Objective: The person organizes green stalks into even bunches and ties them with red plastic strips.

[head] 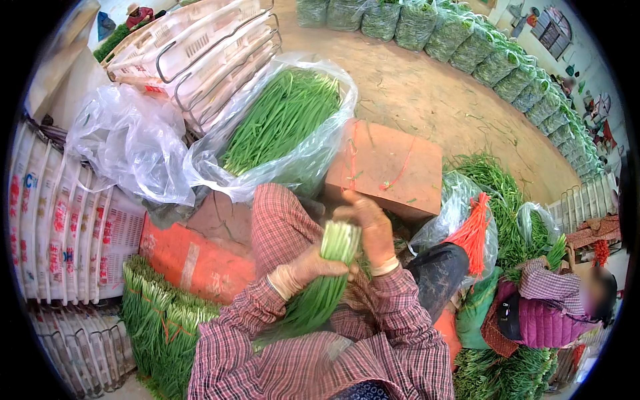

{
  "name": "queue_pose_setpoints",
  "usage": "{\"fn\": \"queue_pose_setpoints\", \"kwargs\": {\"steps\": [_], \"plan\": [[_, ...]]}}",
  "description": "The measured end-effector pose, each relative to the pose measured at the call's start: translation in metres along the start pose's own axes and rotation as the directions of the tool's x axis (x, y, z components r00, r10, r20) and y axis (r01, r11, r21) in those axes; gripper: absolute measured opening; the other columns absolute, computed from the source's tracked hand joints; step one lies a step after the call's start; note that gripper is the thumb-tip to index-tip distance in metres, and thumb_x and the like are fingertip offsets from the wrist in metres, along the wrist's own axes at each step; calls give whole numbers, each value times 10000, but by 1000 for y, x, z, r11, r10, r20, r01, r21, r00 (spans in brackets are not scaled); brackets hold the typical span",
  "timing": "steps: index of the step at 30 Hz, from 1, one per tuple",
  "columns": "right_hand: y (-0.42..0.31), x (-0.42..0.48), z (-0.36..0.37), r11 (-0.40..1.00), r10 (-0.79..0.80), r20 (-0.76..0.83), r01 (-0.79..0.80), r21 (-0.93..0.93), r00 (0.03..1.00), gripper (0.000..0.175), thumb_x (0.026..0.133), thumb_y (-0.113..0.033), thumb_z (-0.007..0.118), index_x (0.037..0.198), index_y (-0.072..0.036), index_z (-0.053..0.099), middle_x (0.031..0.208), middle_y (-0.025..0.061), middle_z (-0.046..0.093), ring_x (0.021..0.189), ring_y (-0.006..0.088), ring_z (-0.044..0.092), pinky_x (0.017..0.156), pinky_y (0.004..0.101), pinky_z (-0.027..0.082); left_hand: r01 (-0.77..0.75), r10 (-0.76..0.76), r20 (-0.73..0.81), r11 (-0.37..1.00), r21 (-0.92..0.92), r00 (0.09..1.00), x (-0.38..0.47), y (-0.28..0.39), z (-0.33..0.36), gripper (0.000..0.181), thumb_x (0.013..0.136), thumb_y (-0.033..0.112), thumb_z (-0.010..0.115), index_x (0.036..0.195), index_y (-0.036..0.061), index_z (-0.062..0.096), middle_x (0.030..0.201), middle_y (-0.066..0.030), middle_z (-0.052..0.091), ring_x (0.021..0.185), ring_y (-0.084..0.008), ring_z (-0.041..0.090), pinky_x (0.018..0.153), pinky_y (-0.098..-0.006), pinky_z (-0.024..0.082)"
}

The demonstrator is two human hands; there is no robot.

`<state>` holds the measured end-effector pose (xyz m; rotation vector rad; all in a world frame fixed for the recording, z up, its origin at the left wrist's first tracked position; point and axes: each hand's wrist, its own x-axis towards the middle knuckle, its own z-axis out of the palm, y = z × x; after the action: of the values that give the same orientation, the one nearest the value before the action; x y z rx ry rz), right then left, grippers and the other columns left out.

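Note:
My left hand [311,267], in a thin glove with a pale cuff, is closed around a bunch of long green leaf stalks [340,245] that look like garlic chives. Their pale, even ends point up and away, and the leaves hang down across my lap. My right hand [374,232], gloved too, is close against the right side of the pale ends. Its thumb stands apart and its fingers bend over towards the stalks, slightly blurred. Just beyond that hand sits a reddish-brown block [390,162] with orange ties lying on top.
Loose chives fill an open plastic bag [285,120] ahead. Left are stacked white crates [60,220] and tied bundles [165,325]. Orange ties [472,235] hang right, near a heap of greens [510,215]. A co-worker [555,310] sits at right. Filled bags [440,37] line the floor's far side.

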<state>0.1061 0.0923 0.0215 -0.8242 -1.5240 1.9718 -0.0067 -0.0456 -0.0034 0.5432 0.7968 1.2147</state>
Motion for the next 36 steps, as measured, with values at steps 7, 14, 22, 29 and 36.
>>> {"fn": "queue_pose_setpoints", "kwargs": {"steps": [7, 14, 22, 29, 36], "plan": [[15, -22, 17, 997, -7, 358, -20, 71, 934, 804, 913, -349, 718, 1509, -19, 289, 1371, 99, 495, 1209, 213, 516, 1010, 318, 442, -208, 219, -141, 974, 87, 965, 9, 47, -14, 533, 829, 160, 775, 1293, 6, 563, 1057, -108, 691, 965, -217, 680, 852, -362, 562], [42, -43, 32, 945, 18, 313, -118, 304, 950, 827, 798, -382, 821, 1423, -4, 433, 1287, 61, 559, 1213, 199, 519, 1034, 348, 425, -314, 330, -180, 943, 111, 927, 34, 82, 14, 541, 839, 142, 756, 1319, 13, 541, 1046, -106, 691, 911, -211, 680, 832, -347, 564], [16, -9, 0, 993, -52, 257, 23, 114, 965, 803, 784, -223, 850, 1434, -17, 427, 1327, 61, 566, 1207, 178, 536, 1035, 343, 438, -401, 420, -194, 907, 132, 886, 79, 90, 33, 646, 813, 198, 781, 1363, -1, 507, 1113, -135, 687, 934, -226, 681, 838, -363, 566], [-35, 80, -116, 646, -164, 33, 133, -751, 986, 577, 796, -97, 745, 1344, -82, 567, 1042, 119, 726, 951, 222, 703, 828, 368, 552, -359, 415, -93, 863, 356, 905, 163, 96, -32, 611, 905, 282, 720, 1387, -31, 511, 1242, -141, 652, 1127, -206, 621, 975, -309, 493], [-18, 171, -230, -400, -251, 68, -40, -915, 966, 678, 756, -257, 767, 1360, -112, 494, 867, 84, 651, 790, 332, 689, 692, 444, 545, 1, 82, -214, 932, 364, 973, 146, 102, -47, 674, 940, 123, 675, 1503, -25, 335, 1403, -184, 542, 1266, -239, 545, 1069, -356, 454]]}}
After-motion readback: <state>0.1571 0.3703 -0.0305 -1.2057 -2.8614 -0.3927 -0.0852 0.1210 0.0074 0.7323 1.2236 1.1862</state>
